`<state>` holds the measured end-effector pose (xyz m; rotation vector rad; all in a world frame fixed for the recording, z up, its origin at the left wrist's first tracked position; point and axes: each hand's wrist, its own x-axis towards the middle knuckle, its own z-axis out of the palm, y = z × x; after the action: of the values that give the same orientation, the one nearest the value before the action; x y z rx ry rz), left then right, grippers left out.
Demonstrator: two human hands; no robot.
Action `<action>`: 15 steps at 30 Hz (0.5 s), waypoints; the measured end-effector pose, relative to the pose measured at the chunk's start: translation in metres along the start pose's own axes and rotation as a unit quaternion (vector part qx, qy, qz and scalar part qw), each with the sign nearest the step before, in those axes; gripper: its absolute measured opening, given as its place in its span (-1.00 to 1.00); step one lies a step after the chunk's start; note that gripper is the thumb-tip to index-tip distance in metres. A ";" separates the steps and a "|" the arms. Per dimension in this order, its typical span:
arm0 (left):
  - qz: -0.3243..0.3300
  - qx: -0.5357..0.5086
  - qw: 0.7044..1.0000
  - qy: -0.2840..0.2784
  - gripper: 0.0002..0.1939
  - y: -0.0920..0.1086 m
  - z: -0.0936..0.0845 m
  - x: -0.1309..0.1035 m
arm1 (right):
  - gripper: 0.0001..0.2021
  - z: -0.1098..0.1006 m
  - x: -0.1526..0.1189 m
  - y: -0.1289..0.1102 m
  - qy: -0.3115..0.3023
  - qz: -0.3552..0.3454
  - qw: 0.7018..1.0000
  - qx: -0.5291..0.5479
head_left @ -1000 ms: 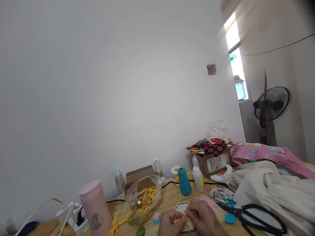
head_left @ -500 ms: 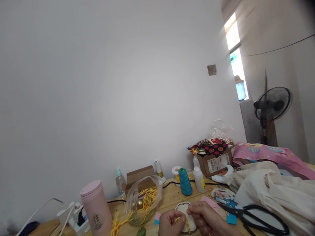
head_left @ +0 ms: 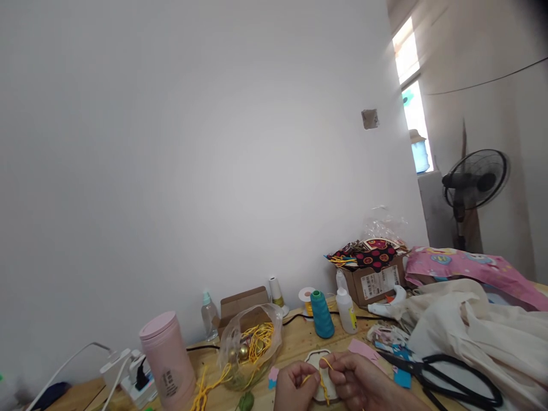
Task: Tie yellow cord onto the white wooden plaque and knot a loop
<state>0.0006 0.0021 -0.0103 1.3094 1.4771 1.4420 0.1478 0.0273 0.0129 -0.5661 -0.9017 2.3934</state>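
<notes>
At the bottom centre, my left hand [head_left: 297,386] is closed, its thumb and forefinger pinching a yellow cord [head_left: 324,388]. My right hand [head_left: 353,377] pinches the same cord just to the right, and a small loop of it stands up at the fingertips. Part of the cord hangs between the hands in a knotted or braided strand. Beneath and behind them lies a small white tray [head_left: 314,358] with a scalloped dark rim, partly covered by my fingers.
Left of my hands are a plastic bag of yellow cord [head_left: 257,342], a green ball [head_left: 246,402] and a pink cup [head_left: 168,359]. Behind stand a teal thread cone [head_left: 322,315] and a white bottle [head_left: 346,311]. Black scissors [head_left: 445,379] and white cloth [head_left: 466,325] lie right.
My right hand has shifted slightly left and down. A loop of yellow cord now shows at its fingertips. The left hand stays nearly in place.
</notes>
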 end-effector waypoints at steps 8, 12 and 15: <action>-0.028 -0.105 0.994 -0.027 -0.76 -0.001 -0.003 0.002 | -0.81 0.010 -0.004 0.002 0.005 -0.057 0.993 -0.108; -0.045 -0.145 0.986 -0.067 -0.75 0.007 -0.004 0.000 | -0.73 0.010 0.000 0.008 -0.014 -0.131 0.970 -0.206; -0.070 -0.125 0.988 -0.055 -0.73 0.008 -0.005 0.000 | -0.62 0.009 0.006 0.015 0.012 -0.164 0.945 -0.283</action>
<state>-0.0022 -0.0006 -0.0018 1.0919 1.2438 1.3898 0.1329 0.0168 0.0075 -0.5912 -1.5549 1.8140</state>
